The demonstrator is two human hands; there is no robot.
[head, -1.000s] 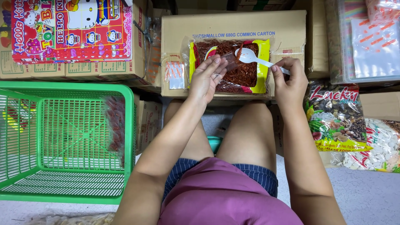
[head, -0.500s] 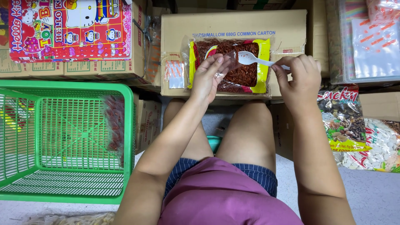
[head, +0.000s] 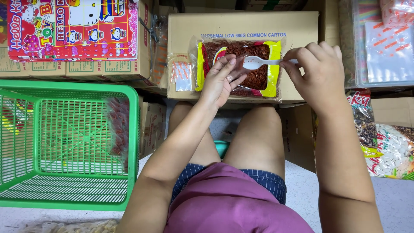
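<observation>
A large clear and yellow bag of red-brown dried snack lies open on a brown cardboard carton in front of my knees. My right hand grips the handle of a white plastic spoon, its bowl held level over the bag. My left hand rests on the bag just below the spoon's bowl, fingers pinching a small clear bag that is hard to make out. A little stack of small empty clear bags sits on the carton left of the big bag.
A green plastic basket stands on the floor at my left, with a few small filled packets against its right wall. A colourful toy box tops cartons at the back left. Snack packs and clear bags are piled at the right.
My right hand has shifted the spoon left and lower over the bag. My left hand's fingers have closed in under the spoon's bowl.
</observation>
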